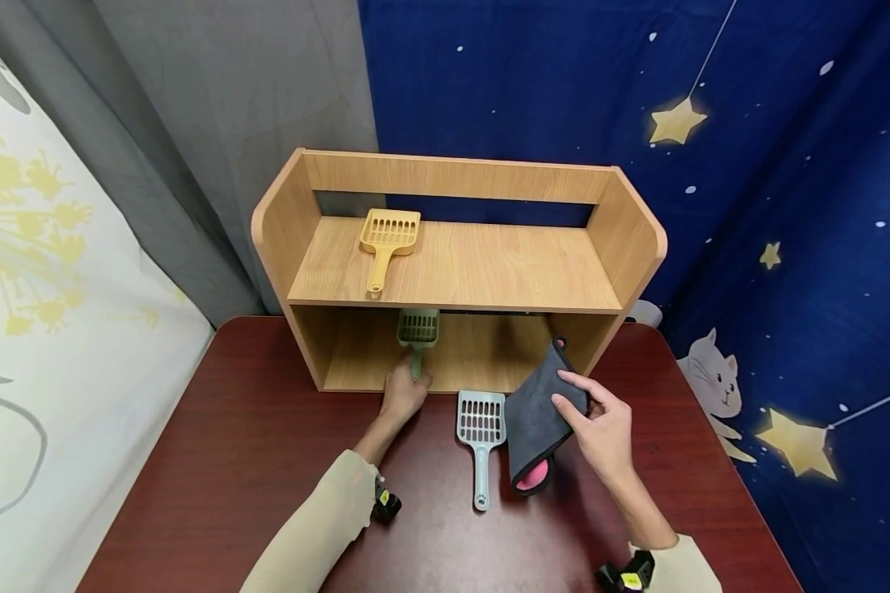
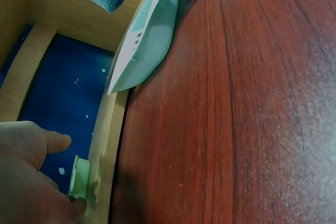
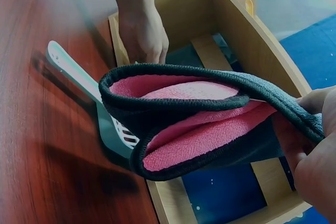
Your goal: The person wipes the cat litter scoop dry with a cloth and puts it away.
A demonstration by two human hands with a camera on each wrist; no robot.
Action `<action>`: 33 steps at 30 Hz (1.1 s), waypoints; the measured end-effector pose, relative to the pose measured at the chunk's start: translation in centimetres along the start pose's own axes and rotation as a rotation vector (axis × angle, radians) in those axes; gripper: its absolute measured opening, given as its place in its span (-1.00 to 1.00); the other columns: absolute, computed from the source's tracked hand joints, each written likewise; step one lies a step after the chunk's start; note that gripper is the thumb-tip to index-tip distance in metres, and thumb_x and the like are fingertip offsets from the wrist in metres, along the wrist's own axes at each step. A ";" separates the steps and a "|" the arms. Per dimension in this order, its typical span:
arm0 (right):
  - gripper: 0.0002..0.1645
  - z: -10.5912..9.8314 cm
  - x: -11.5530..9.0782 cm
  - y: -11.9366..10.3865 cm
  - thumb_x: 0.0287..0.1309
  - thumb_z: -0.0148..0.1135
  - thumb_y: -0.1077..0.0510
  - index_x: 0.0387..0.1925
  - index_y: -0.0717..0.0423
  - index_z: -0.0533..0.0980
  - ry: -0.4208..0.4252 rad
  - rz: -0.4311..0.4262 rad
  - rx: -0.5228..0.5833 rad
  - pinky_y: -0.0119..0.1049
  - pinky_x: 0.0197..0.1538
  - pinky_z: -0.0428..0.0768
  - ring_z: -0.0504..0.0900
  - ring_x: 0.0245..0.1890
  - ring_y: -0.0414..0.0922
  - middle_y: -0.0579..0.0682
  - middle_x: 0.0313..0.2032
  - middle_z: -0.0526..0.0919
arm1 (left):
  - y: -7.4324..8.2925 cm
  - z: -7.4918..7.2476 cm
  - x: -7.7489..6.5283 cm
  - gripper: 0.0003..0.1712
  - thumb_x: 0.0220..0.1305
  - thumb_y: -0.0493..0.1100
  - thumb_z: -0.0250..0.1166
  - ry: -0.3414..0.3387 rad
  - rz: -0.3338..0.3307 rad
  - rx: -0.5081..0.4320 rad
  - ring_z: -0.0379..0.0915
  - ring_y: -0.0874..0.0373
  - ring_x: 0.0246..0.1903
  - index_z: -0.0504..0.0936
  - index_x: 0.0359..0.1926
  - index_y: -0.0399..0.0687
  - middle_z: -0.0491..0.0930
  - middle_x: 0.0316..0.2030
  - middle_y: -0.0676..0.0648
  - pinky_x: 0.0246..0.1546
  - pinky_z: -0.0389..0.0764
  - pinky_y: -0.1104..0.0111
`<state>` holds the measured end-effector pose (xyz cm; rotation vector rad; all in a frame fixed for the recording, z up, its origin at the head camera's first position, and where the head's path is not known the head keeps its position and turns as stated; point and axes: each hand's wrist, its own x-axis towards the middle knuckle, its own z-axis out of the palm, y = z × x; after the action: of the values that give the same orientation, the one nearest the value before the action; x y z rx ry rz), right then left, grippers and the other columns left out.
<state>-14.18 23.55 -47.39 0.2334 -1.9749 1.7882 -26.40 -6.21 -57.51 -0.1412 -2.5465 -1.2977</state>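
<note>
My left hand point(image 1: 405, 389) reaches into the lower shelf and holds the handle of a green litter scoop point(image 1: 419, 328), its slotted head toward the back. In the left wrist view, one fingertip lies against the green handle end point(image 2: 80, 178). Above the table at right, my right hand point(image 1: 606, 428) grips a folded cloth point(image 1: 540, 405), thumb on its near face. It is grey outside, with dark edging and a pink inner side point(image 3: 194, 148). A pale blue litter scoop point(image 1: 481, 420) lies just left of the cloth, head at the shelf's front edge, handle toward me.
A two-tier wooden shelf point(image 1: 452, 303) stands at the back of the dark red table point(image 1: 267, 461). On its upper board lies a yellow litter scoop point(image 1: 390, 239). Grey and blue curtains point(image 1: 504, 82) hang behind.
</note>
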 end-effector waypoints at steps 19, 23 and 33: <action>-0.59 -2.5 0.6 0.0 0.12 0.48 0.51 0.04 0.31 0.73 0.002 -0.019 -0.111 -0.47 -0.32 0.69 0.75 -0.43 -0.29 0.19 -0.21 0.80 | 5.4 -1.0 -6.0 -0.03 0.25 -0.04 0.56 -0.150 0.128 0.094 0.35 -0.37 0.37 0.34 0.48 -0.47 0.44 0.35 -0.46 0.37 0.42 -0.14; -0.59 -2.9 0.7 -0.2 0.11 0.47 0.54 0.03 0.34 0.72 0.003 -0.034 -0.112 -0.49 -0.34 0.68 0.74 -0.44 -0.30 0.12 -0.26 0.80 | 6.0 -0.3 -7.4 0.09 0.22 0.06 0.58 -0.228 0.088 0.096 0.30 -0.36 0.42 0.27 0.53 -0.46 0.39 0.41 -0.45 0.40 0.40 -0.13; -0.55 -4.3 0.9 -0.5 0.10 0.45 0.57 0.07 0.42 0.68 -0.046 -0.052 -0.120 -0.48 -0.34 0.68 0.76 -0.43 -0.32 -0.02 -0.23 0.80 | 6.6 1.9 -10.6 0.36 0.02 0.23 0.66 -0.290 0.020 0.144 0.34 -0.30 0.36 0.18 0.57 -0.45 0.38 0.41 -0.44 0.34 0.45 -0.12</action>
<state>-13.78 27.86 -46.39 0.2868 -2.0801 1.6394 -15.20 -0.34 -56.48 -0.3463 -2.8611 -1.1544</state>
